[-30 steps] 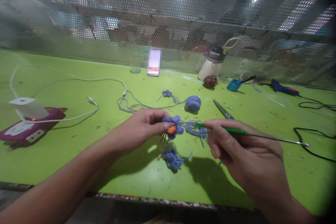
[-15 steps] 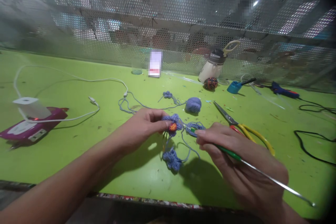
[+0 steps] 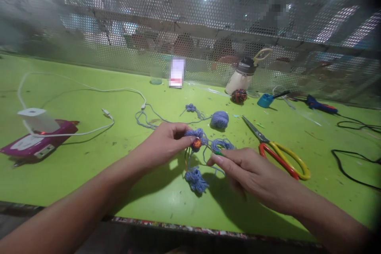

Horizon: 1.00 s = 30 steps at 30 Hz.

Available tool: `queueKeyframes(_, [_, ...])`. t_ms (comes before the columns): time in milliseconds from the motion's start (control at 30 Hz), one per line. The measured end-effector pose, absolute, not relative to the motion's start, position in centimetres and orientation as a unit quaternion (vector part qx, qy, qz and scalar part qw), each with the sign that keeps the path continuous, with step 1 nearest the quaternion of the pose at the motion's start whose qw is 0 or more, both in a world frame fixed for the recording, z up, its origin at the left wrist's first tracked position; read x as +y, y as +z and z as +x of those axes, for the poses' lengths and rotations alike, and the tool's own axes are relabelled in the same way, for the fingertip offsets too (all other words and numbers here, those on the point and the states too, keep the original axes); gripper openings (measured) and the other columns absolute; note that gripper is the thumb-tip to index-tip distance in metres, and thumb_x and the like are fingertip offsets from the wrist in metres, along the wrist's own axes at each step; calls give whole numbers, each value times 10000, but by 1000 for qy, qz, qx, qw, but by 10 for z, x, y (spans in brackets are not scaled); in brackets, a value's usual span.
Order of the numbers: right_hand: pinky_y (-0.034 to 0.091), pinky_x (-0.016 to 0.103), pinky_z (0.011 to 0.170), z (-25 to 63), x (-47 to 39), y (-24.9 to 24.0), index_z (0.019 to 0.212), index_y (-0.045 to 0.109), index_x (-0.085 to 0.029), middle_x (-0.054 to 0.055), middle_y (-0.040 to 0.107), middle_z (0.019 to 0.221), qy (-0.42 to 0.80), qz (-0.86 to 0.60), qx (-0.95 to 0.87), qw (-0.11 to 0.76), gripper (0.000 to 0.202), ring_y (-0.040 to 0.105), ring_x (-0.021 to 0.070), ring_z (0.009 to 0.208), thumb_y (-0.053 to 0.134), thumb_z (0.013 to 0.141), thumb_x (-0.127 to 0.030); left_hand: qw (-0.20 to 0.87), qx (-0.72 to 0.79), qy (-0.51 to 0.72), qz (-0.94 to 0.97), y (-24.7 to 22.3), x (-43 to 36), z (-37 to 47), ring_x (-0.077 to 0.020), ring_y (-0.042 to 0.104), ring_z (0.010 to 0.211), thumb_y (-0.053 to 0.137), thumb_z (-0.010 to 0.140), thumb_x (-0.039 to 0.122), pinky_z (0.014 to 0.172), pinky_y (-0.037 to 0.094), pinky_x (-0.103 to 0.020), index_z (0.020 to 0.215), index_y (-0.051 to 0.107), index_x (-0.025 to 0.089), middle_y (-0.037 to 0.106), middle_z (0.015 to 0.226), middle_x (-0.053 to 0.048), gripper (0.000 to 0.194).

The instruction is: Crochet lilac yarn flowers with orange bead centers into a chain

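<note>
My left hand (image 3: 171,139) pinches a purple-blue crocheted flower (image 3: 200,134) with an orange centre (image 3: 197,143) between thumb and fingers. In my right hand (image 3: 241,166), closed around it, is a crochet hook (image 3: 218,153); only a bit of its green handle shows, and its tip is near the flower, too fine to make out. A second purple yarn piece (image 3: 196,180) hangs below the flower by strands. Behind my right fingertips lies a loose loop bundle of purple yarn (image 3: 223,144). A purple yarn ball (image 3: 219,120) and a small purple flower (image 3: 190,107) rest farther back.
Scissors (image 3: 269,147) with red and yellow handles lie right of my hands. Behind are a dark multicoloured yarn ball (image 3: 239,95), a bottle (image 3: 239,77), a blue pot (image 3: 265,101) and a glue gun (image 3: 321,105). A purple power strip (image 3: 64,129) with a white charger (image 3: 41,121) stands left.
My right hand has turned over and moved left and slightly down, so the hook's metal shaft no longer shows. The scissors' red handle is now uncovered. My left hand has hardly moved.
</note>
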State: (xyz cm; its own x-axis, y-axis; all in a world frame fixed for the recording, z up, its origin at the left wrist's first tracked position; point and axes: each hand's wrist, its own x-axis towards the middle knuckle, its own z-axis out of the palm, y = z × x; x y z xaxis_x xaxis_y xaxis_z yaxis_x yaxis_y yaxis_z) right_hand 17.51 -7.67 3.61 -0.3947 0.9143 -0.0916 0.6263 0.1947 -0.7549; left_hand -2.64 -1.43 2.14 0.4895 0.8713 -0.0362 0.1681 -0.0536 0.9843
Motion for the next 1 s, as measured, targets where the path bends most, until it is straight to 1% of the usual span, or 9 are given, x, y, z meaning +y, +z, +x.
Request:
queueKeyframes(133, [432,242,489,175,-77,35,594,588,-199,-33,522,386,419,-530,-714,183,499,496,111,384,413,970,-476,552,389,308,670,21,-15,-25,-166,617,757,622,812,247,752,463,-305,821,689,119,710,802,-58,144])
queueKeyframes(200, [438,244,496,174,-77,36,589,591,-200,-35,526,374,431,-528,-706,192,486,500,113,373,434,962,-469,539,390,305,681,20,-15,-25,-162,607,737,612,815,249,728,459,-299,820,683,116,699,786,-56,151])
queueKeyframes(300, [424,236,467,173,-78,35,646,608,-199,-49,522,359,449,-530,-691,203,441,483,109,344,435,964,-452,513,394,301,701,19,-16,-24,-164,598,716,598,816,256,700,457,-297,814,678,119,687,764,-52,159])
queueKeyframes(367, [413,231,451,172,-78,33,617,584,-204,-52,515,353,453,-532,-686,203,455,471,104,332,429,964,-452,496,395,300,713,18,-16,-24,-167,597,716,594,814,260,695,459,-297,815,678,121,684,763,-52,162])
queueKeyframes(500, [443,250,504,170,-78,28,456,445,-212,-36,498,348,451,-533,-688,196,568,464,98,341,406,968,-456,460,408,289,734,16,-16,-24,-169,594,691,584,809,273,660,456,-291,808,674,125,680,744,-50,173])
queueKeyframes(633, [467,280,544,165,-78,28,546,496,-217,-49,484,346,453,-547,-675,201,454,466,117,361,412,967,-367,431,426,284,743,16,-16,-23,-172,592,667,599,791,286,629,445,-285,779,680,135,688,724,-50,172])
queueKeyframes(833, [382,247,479,156,-79,29,569,424,-215,-58,477,379,385,-575,-689,216,398,459,106,371,434,959,-290,502,438,306,680,17,-17,-22,-135,553,587,666,732,245,549,385,-244,693,664,138,655,629,-14,113])
queueKeyframes(900, [360,241,461,154,-79,27,588,432,-211,-65,466,380,376,-572,-692,230,376,448,99,363,436,960,-265,528,434,312,659,16,-17,-22,-133,565,603,681,724,236,573,404,-246,696,667,133,668,651,-19,108])
queueKeyframes(1000, [337,229,429,150,-78,24,606,436,-209,-74,452,374,387,-562,-683,261,354,427,88,347,437,959,-241,532,441,313,652,15,-17,-21,-144,584,632,692,722,238,616,433,-263,705,677,129,687,686,-34,112])
